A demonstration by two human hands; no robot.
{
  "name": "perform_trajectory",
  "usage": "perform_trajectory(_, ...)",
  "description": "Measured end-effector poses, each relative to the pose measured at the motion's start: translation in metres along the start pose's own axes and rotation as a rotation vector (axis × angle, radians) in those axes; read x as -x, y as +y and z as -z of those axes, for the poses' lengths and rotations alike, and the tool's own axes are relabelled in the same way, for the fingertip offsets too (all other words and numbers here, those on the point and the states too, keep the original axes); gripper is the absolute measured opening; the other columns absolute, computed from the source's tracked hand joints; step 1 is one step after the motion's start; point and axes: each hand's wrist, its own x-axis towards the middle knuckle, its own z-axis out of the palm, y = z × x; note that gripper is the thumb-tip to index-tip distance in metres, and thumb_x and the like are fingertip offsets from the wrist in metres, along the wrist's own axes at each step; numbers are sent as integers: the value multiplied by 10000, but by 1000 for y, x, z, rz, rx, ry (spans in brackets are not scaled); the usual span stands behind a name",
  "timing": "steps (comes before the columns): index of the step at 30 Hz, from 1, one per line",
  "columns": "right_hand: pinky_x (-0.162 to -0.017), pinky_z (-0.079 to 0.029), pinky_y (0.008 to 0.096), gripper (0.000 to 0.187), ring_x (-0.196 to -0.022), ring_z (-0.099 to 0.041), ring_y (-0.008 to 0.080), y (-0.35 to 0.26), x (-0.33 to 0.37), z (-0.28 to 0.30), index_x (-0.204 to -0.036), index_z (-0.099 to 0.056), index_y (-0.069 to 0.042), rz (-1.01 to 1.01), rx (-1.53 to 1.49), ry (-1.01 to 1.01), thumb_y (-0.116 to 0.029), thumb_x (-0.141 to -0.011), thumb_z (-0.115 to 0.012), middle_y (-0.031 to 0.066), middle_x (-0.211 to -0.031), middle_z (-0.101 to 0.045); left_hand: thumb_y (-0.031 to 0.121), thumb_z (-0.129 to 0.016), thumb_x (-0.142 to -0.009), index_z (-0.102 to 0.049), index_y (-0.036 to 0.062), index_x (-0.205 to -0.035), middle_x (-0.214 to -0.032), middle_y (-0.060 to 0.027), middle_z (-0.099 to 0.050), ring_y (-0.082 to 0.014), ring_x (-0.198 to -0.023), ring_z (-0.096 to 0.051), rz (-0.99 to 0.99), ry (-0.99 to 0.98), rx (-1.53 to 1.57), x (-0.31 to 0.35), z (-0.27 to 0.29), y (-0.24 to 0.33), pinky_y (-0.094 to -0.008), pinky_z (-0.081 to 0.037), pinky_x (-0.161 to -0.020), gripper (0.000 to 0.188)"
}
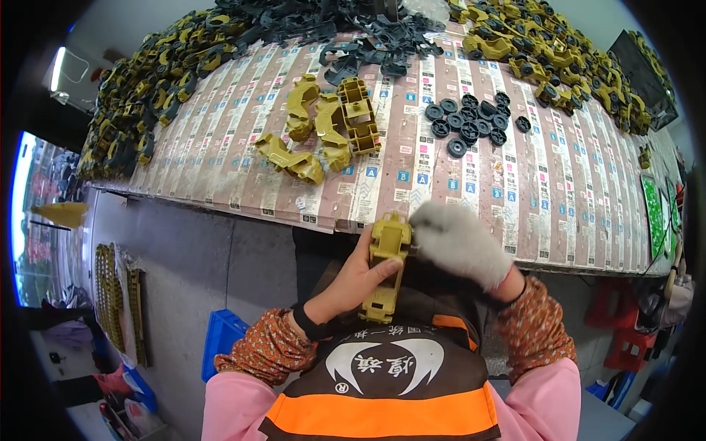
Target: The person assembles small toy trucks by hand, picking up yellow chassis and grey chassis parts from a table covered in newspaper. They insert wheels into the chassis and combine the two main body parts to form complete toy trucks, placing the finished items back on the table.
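Observation:
My left hand (354,277), bare with a black wristband, is wrapped round a yellow-olive plastic toy car body (390,242), held lengthwise in front of my apron at the table's near edge. The thumb lies across the top of the body. At its far right side is my right hand (460,242) in a white knit glove, slightly blurred, with the fingers curled together. Whatever its fingertips pinch is hidden. Beyond my hands lie several loose yellow-olive car shells (329,128) and a cluster of black toy wheels (468,121).
The table (243,187) is covered with printed sheeting. Piles of car parts line its far left (140,95) and far right (562,55), with black plastic parts (368,55) at the back. A blue bin (223,339) and red stools (625,345) stand below table level.

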Motion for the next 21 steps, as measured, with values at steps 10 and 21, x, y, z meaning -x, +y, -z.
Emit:
perform_trajectory(10, -859, -580, 466, 203, -1009, -687, 352, 66, -80, 56, -1075, -666, -73, 332, 824, 379, -68, -873, -690, 137, -1084, -678, 438, -666, -1081, -542, 127, -1394, -1100, -25, -682, -160, -935, -725, 190, 293, 501, 7, 17, 33, -351, -644, -773, 458)
perform_trajectory(21, -908, -560, 520, 179, -1069, -656, 438, 64, -71, 50, -1084, -643, -22, 204, 703, 393, -83, -918, -671, 212, -1109, -634, 492, -652, -1076, -618, 123, -1323, -1096, -46, -733, -168, -909, -744, 169, 314, 656, 13, 27, 20, -365, -644, -754, 446)
